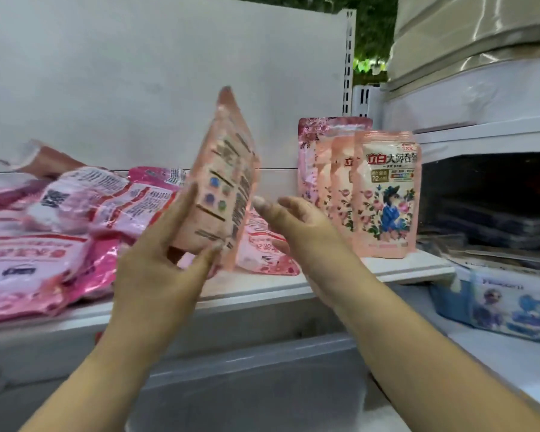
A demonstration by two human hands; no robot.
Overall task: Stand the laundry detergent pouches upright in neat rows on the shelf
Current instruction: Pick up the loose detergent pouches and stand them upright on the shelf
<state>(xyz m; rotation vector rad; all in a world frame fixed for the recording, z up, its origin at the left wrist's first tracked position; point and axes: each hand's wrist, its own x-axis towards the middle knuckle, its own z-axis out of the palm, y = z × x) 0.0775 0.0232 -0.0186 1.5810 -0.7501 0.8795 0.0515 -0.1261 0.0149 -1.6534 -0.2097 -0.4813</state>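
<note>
My left hand (166, 260) grips a peach-pink detergent pouch (223, 179) by its lower end, holding it tilted above the white shelf (412, 269) with its printed back toward me. My right hand (300, 226) hovers just right of the pouch, fingers relaxed, holding nothing. At the shelf's right end, several peach pouches (387, 194) stand upright in a row, front faces outward, with a darker pink pouch (306, 141) standing behind them. A heap of pink pouches (60, 232) lies flat on the left part of the shelf.
A white back panel (138, 73) closes the shelf behind. A slotted upright (348, 63) marks its right end. Blue-printed boxes (508, 304) sit lower right, and wrapped beige bundles (480, 35) are stacked top right. A grey ledge (247, 385) lies below the shelf.
</note>
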